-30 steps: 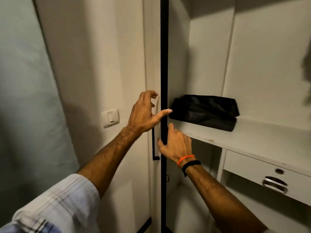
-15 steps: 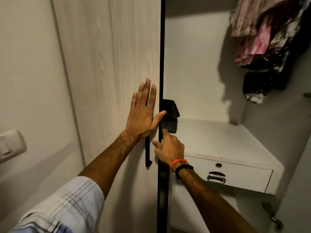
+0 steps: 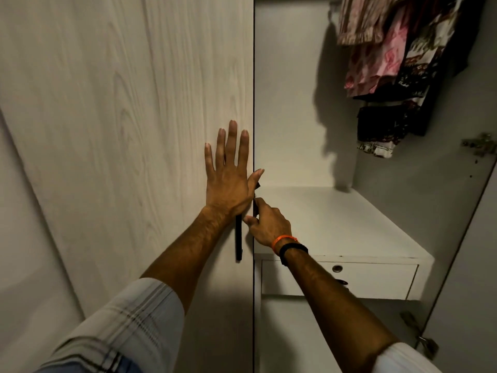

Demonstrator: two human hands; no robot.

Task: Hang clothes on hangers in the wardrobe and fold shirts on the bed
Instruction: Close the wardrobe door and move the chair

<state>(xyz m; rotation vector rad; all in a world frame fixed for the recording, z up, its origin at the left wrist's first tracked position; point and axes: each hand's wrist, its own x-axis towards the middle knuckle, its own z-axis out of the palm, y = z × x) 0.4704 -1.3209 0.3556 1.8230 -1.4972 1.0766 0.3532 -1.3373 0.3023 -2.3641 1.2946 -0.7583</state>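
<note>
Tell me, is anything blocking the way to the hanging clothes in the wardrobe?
Nothing visible does. The clothes hang in the open right side, above the bare shelf. The left hand lies flat on the left door; the right hand grips that door's edge, low and left of the clothes.

White wardrobe shelf (image 3: 336,224) w/ a drawer (image 3: 376,281) under its front edge; round lock + dark handle on drawer front, partly hidden by forearm. Small dark item (image 3: 258,185) at shelf's left edge, mostly hidden behind door; can't tell what.
</note>
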